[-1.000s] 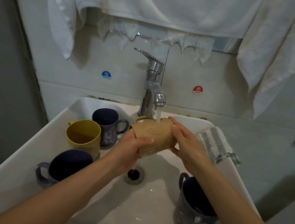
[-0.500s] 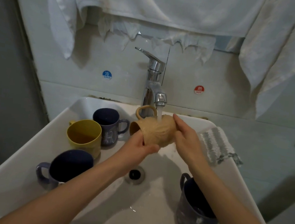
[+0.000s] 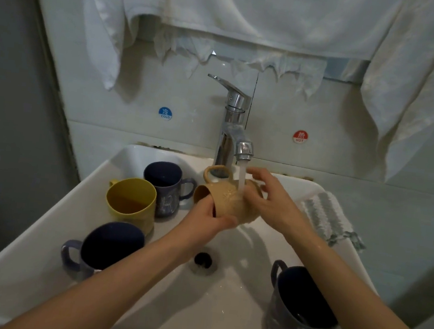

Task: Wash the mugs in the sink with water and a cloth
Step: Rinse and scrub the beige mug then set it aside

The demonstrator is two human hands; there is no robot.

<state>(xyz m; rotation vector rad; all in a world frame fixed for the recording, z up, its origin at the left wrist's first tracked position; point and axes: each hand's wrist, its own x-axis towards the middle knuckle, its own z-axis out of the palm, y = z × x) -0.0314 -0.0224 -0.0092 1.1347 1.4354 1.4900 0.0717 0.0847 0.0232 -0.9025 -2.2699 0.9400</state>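
Observation:
A tan textured mug (image 3: 226, 202) lies on its side under the running tap (image 3: 244, 150), handle up. My left hand (image 3: 205, 221) grips it at the rim from below. My right hand (image 3: 271, 199) rests its fingers on the mug's base side, fingers fairly straight, water running over them. Inside the white sink (image 3: 39, 241) stand a yellow mug (image 3: 131, 204), a dark blue mug (image 3: 164, 185) behind it, a second dark blue mug (image 3: 103, 248) at the front left and a third dark blue one (image 3: 299, 311) at the front right. A striped grey-and-white cloth (image 3: 326, 217) lies on the sink's right rim.
The drain (image 3: 203, 260) sits in the middle of the basin, below the held mug. White towels (image 3: 254, 14) hang across the wall above the tap. Cold (image 3: 165, 112) and hot (image 3: 300, 136) stickers mark the tiles either side of the tap.
The tan mug has risen slightly and turned, so its handle now points up. My right hand has slid over the mug's base into the water stream.

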